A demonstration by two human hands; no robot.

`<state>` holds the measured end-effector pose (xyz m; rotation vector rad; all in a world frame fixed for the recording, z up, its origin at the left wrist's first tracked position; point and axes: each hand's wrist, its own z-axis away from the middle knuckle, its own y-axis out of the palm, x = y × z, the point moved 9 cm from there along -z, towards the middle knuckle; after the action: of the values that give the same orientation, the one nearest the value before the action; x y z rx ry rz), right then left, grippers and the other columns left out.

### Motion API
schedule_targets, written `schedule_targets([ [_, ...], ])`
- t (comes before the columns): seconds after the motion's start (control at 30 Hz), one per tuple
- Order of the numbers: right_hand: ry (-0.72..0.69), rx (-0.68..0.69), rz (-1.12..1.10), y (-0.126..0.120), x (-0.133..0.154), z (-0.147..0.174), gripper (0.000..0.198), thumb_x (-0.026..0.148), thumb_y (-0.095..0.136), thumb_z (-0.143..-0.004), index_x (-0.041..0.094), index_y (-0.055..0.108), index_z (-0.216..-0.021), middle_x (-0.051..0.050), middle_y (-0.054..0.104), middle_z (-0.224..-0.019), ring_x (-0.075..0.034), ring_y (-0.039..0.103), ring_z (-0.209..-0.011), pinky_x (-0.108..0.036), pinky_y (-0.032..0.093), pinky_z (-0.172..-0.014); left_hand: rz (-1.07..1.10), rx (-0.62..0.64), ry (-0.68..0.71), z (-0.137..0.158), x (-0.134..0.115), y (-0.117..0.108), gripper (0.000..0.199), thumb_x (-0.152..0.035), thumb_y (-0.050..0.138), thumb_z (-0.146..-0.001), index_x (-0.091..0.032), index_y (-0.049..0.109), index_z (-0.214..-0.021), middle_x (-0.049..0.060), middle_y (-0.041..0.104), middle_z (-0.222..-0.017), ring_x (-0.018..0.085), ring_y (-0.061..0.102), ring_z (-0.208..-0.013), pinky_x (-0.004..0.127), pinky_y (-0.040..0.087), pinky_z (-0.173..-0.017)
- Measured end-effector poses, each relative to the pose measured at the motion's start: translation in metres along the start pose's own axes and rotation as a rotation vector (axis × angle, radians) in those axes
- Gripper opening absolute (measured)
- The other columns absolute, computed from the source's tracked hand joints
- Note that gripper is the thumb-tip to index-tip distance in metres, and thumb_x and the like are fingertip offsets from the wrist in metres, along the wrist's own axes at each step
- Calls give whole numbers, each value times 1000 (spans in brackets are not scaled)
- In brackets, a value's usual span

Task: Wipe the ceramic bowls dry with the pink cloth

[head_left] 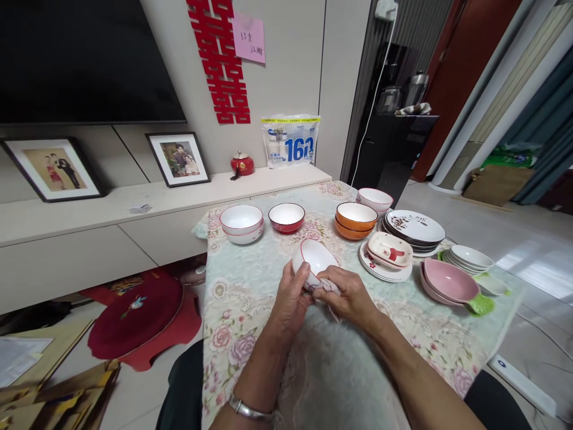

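Observation:
Tilted between my hands is a white bowl [317, 255] with a thin red rim, held above the table. My left hand [293, 292] grips it from the left, thumb on the side near the rim. My right hand [351, 294] is closed on a pale patterned cloth [329, 285], pressed against the bowl's near right side; a corner of the cloth hangs below. Beyond the bowl stand a red bowl [287, 223] with a white inside and a stack of white red-rimmed bowls [242, 230]. Stacked orange bowls [355, 227] are behind and to the right.
A floral tablecloth [242, 286] covers the table. On its right are dark-rimmed plates [416, 226], rectangular dishes [390, 248] on small plates, pink bowls [451, 279], small white bowls [471, 257] and another red-rimmed stack [375, 197]. A red stool [138, 310] stands left; a cabinet [179, 197] runs behind.

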<state>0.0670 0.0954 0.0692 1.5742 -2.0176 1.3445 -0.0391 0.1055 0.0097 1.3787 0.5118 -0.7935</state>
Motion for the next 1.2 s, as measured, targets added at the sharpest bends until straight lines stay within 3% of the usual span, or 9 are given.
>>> schedule_targets([
  [0.13,155,6,-209,-5,-12,0,22,43,65,-87,23,74,-92,-2,69,-79,-18,61,-72,-28,45,-67,1,-29,5,-2,0,-5,43,-37,75,-76,-22,58,-112,6,70,-96,23,67,-85,34,57,-68],
  [0.3,460,-581,-656,-58,-63,17,30,47,68,-80,22,72,-96,-1,67,-80,-17,58,-68,-28,47,-65,-13,-27,-76,-2,5,-8,42,-40,73,-76,-20,57,-109,8,69,-105,25,67,-90,42,58,-70],
  [0.47,332,-867,-786,-89,-70,23,34,41,57,-83,24,71,-108,-5,68,-113,-24,61,-106,-37,48,-94,-100,74,-145,3,13,2,42,-41,70,-79,-20,57,-112,8,67,-106,23,65,-87,41,59,-68],
  [0.57,293,-701,-692,-81,-58,15,37,41,55,-85,26,69,-117,-6,68,-118,-26,61,-110,-41,47,-96,-96,126,-176,7,19,10,43,-43,68,-81,-20,58,-115,8,67,-106,22,64,-86,39,58,-69],
  [0.67,202,-472,-298,-68,-35,7,41,41,63,-84,25,68,-121,-8,64,-125,-30,55,-120,-46,42,-102,-69,128,-171,7,19,12,42,-44,67,-82,-20,59,-114,9,67,-108,24,65,-88,38,57,-71],
  [0.8,55,-534,77,-73,-12,11,33,35,65,-87,26,67,-120,-9,63,-118,-26,57,-112,-42,47,-92,-58,108,-144,5,15,10,40,-45,65,-83,-18,57,-111,11,67,-112,25,67,-91,38,57,-73],
  [0.9,-51,-367,74,-57,-3,5,14,26,63,-91,25,71,-103,-5,68,-97,-21,62,-93,-37,50,-82,-91,104,-97,5,9,9,40,-42,65,-84,-20,54,-115,9,66,-112,23,67,-87,35,57,-69],
  [1.0,-108,-99,109,-27,0,-2,16,24,61,-93,24,71,-105,-8,69,-108,-24,60,-106,-41,48,-93,-129,136,-63,6,8,12,44,-39,65,-85,-21,51,-123,9,65,-114,20,66,-83,32,56,-65],
  [1.2,87,206,4,12,-18,-1,25,30,48,-98,23,72,-102,-8,68,-109,-22,61,-102,-37,49,-91,-206,90,122,1,2,8,69,-29,81,-71,-19,48,-132,12,61,-128,26,60,-114,34,50,-94],
])
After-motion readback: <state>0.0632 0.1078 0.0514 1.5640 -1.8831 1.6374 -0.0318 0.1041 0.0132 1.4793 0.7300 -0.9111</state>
